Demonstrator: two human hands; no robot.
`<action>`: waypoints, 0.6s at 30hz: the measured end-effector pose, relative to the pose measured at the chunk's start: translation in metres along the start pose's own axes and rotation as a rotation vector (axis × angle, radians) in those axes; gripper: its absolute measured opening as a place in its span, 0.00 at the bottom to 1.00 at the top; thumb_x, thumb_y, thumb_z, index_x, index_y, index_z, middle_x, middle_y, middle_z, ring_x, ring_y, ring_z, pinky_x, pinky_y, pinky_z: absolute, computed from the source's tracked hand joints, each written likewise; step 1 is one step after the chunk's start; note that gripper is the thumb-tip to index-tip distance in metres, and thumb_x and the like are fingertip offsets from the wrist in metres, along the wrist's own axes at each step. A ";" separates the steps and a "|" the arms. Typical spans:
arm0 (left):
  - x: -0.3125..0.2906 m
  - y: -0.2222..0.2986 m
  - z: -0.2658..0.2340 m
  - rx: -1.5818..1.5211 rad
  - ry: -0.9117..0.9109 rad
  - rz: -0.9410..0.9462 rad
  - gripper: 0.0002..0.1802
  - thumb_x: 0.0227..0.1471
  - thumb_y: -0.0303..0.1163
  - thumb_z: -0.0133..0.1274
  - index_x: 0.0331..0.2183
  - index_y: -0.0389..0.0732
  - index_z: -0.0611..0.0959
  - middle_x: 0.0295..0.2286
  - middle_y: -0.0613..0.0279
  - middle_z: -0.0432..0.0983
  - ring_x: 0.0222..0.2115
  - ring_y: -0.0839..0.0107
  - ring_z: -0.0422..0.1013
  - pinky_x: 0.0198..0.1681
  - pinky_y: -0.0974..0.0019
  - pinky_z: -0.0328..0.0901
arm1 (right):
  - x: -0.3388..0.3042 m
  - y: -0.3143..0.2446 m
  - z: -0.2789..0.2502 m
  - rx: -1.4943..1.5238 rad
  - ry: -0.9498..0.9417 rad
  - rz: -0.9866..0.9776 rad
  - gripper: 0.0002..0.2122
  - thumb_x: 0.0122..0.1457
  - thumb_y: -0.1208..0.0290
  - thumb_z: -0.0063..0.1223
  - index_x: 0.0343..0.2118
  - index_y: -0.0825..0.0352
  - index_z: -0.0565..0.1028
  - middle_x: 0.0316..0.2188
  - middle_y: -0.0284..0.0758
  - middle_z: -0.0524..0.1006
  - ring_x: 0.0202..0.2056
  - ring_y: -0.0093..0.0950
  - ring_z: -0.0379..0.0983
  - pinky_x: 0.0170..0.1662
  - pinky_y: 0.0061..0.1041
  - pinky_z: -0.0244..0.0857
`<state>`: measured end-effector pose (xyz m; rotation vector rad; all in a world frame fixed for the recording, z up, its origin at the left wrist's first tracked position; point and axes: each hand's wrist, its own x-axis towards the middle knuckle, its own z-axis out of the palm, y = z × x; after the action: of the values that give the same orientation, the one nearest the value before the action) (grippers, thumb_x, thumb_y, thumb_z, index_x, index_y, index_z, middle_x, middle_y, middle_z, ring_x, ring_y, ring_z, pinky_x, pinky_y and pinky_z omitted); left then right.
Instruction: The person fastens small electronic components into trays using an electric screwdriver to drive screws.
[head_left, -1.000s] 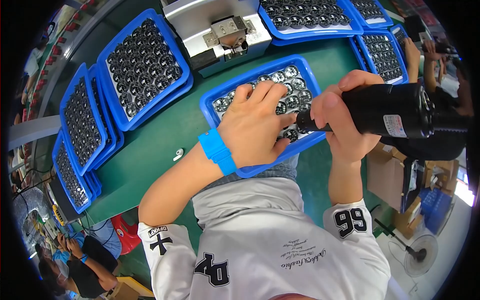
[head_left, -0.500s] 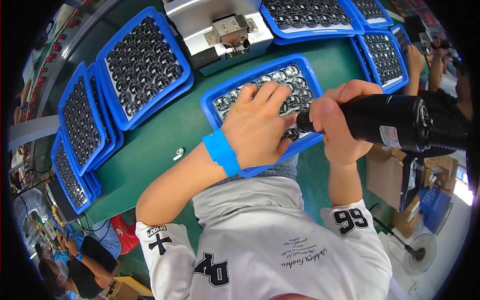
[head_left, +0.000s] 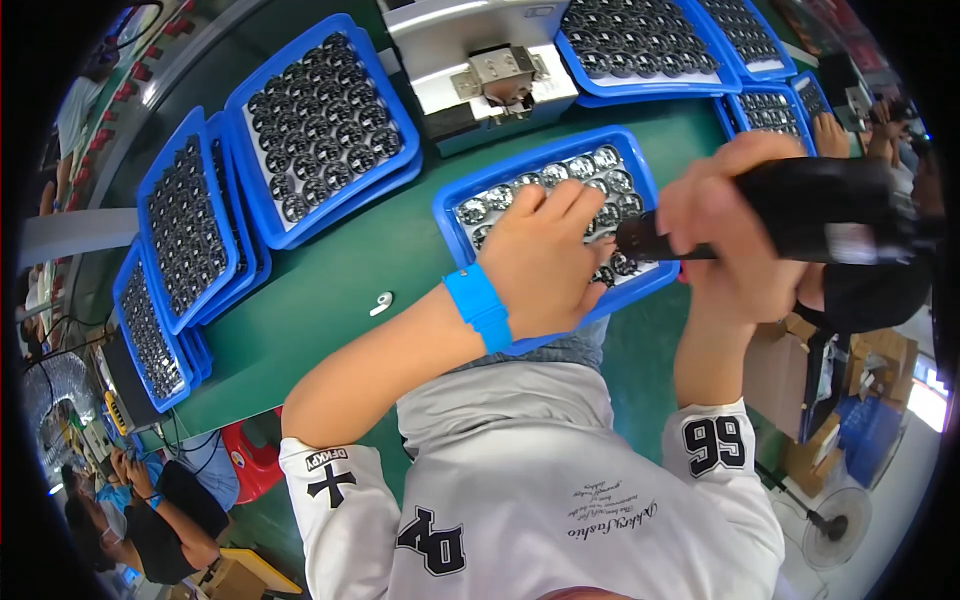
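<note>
Just in front of me is a blue tray [head_left: 452,222] with rows of round, shiny clear-and-black parts [head_left: 528,183] on a white liner. My left hand [head_left: 535,255], with a blue band at its wrist, reaches over the tray with fingers bent down. Its index finger and thumb close around one round part [head_left: 604,277] at the right side; the contact is partly hidden. My right hand [head_left: 735,225], blurred, is wrapped around a black electric screwdriver [head_left: 810,205]. The tool's tip is beside my left index finger, over the parts; what it touches cannot be seen.
Blue trays full of similar parts [head_left: 325,125] are stacked at left and stand at far right. A metal fixture [head_left: 500,80] is behind my tray. A small white piece [head_left: 381,303] lies on the green table [head_left: 330,270]. Other people work at both sides; cartons [head_left: 780,375] stand at lower right.
The whole view has shifted, so the tray and table appear farther right. My right hand and the screwdriver have lifted slightly and are blurred. My left hand stays in the same place over the tray.
</note>
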<state>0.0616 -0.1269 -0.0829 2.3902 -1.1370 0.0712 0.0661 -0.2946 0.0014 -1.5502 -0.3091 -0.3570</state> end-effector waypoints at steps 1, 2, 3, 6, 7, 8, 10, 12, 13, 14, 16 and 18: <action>0.003 0.003 0.000 -0.002 0.003 0.012 0.21 0.46 0.46 0.63 0.40 0.45 0.90 0.47 0.58 0.71 0.53 0.62 0.63 0.50 0.59 0.58 | 0.013 -0.005 -0.006 0.208 -0.098 -0.099 0.11 0.56 0.81 0.49 0.43 0.72 0.68 0.19 0.32 0.65 0.16 0.25 0.62 0.24 0.30 0.63; 0.005 0.005 0.001 -0.002 0.030 0.032 0.21 0.46 0.46 0.62 0.40 0.45 0.89 0.48 0.57 0.71 0.53 0.62 0.63 0.51 0.58 0.58 | 0.026 -0.013 -0.008 0.185 -0.147 -0.142 0.11 0.58 0.78 0.47 0.44 0.72 0.69 0.21 0.31 0.65 0.18 0.24 0.63 0.28 0.30 0.64; 0.006 0.006 0.002 0.006 0.054 0.039 0.20 0.47 0.45 0.62 0.40 0.45 0.89 0.49 0.57 0.71 0.53 0.61 0.63 0.51 0.58 0.58 | 0.038 -0.014 -0.007 0.176 -0.201 -0.184 0.11 0.60 0.76 0.45 0.46 0.71 0.69 0.23 0.31 0.66 0.20 0.24 0.63 0.32 0.29 0.64; -0.001 0.006 0.001 0.002 0.058 -0.004 0.20 0.45 0.43 0.64 0.40 0.43 0.88 0.50 0.56 0.71 0.53 0.60 0.64 0.52 0.57 0.59 | 0.080 0.000 0.050 0.313 -0.091 -0.200 0.08 0.58 0.80 0.51 0.41 0.71 0.71 0.21 0.31 0.70 0.19 0.21 0.66 0.28 0.24 0.63; -0.004 0.005 0.001 -0.002 0.069 -0.022 0.21 0.44 0.41 0.65 0.42 0.44 0.88 0.49 0.56 0.71 0.52 0.59 0.65 0.50 0.57 0.60 | 0.090 -0.011 0.082 0.375 0.050 -0.126 0.06 0.54 0.84 0.59 0.32 0.72 0.74 0.19 0.33 0.75 0.17 0.21 0.70 0.22 0.20 0.63; -0.001 0.007 0.003 -0.011 0.102 -0.006 0.20 0.44 0.40 0.65 0.41 0.42 0.88 0.49 0.56 0.71 0.52 0.58 0.66 0.50 0.57 0.61 | 0.097 -0.005 0.088 0.353 0.035 -0.131 0.05 0.54 0.84 0.59 0.32 0.72 0.74 0.19 0.33 0.75 0.16 0.21 0.70 0.21 0.20 0.62; 0.003 0.010 0.000 -0.060 0.122 0.003 0.20 0.44 0.39 0.65 0.40 0.42 0.88 0.49 0.56 0.70 0.52 0.58 0.66 0.49 0.57 0.61 | 0.111 0.006 0.092 0.295 -0.008 -0.134 0.04 0.54 0.85 0.58 0.31 0.72 0.74 0.19 0.32 0.74 0.16 0.20 0.70 0.21 0.20 0.62; -0.001 0.016 -0.009 -0.144 0.114 -0.011 0.20 0.44 0.38 0.66 0.42 0.41 0.86 0.50 0.56 0.70 0.51 0.57 0.66 0.47 0.56 0.62 | 0.117 0.017 0.095 0.257 -0.040 -0.131 0.04 0.54 0.85 0.58 0.30 0.72 0.74 0.19 0.32 0.74 0.17 0.20 0.70 0.21 0.21 0.62; -0.006 0.017 -0.011 -0.144 0.116 -0.015 0.20 0.44 0.38 0.66 0.42 0.41 0.86 0.50 0.56 0.70 0.51 0.57 0.66 0.47 0.56 0.62 | 0.119 0.026 0.097 0.533 -0.118 -0.172 0.04 0.54 0.85 0.58 0.30 0.72 0.74 0.19 0.32 0.74 0.16 0.20 0.70 0.20 0.21 0.62; -0.010 0.018 -0.013 -0.146 0.113 -0.033 0.21 0.45 0.37 0.66 0.43 0.42 0.85 0.50 0.55 0.70 0.51 0.57 0.66 0.47 0.56 0.62 | 0.121 0.031 0.098 0.808 -0.195 -0.212 0.04 0.54 0.86 0.58 0.30 0.72 0.74 0.19 0.32 0.74 0.16 0.20 0.70 0.20 0.21 0.62; -0.021 0.018 -0.018 -0.149 0.100 -0.059 0.25 0.46 0.38 0.65 0.48 0.43 0.83 0.51 0.55 0.70 0.51 0.56 0.66 0.47 0.56 0.62 | 0.119 0.031 0.098 0.788 -0.196 -0.230 0.05 0.53 0.86 0.58 0.30 0.72 0.74 0.19 0.31 0.74 0.16 0.20 0.69 0.20 0.21 0.62; -0.028 0.019 -0.018 -0.137 0.100 -0.071 0.25 0.46 0.38 0.65 0.48 0.44 0.83 0.51 0.55 0.70 0.51 0.57 0.66 0.47 0.56 0.62 | 0.119 0.033 0.099 0.765 -0.194 -0.252 0.05 0.53 0.87 0.58 0.30 0.72 0.74 0.19 0.31 0.74 0.16 0.20 0.69 0.20 0.21 0.62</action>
<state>0.0323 -0.1088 -0.0664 2.2768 -0.9777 0.0855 0.1912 -0.1991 0.0203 -0.7912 -0.7054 -0.2396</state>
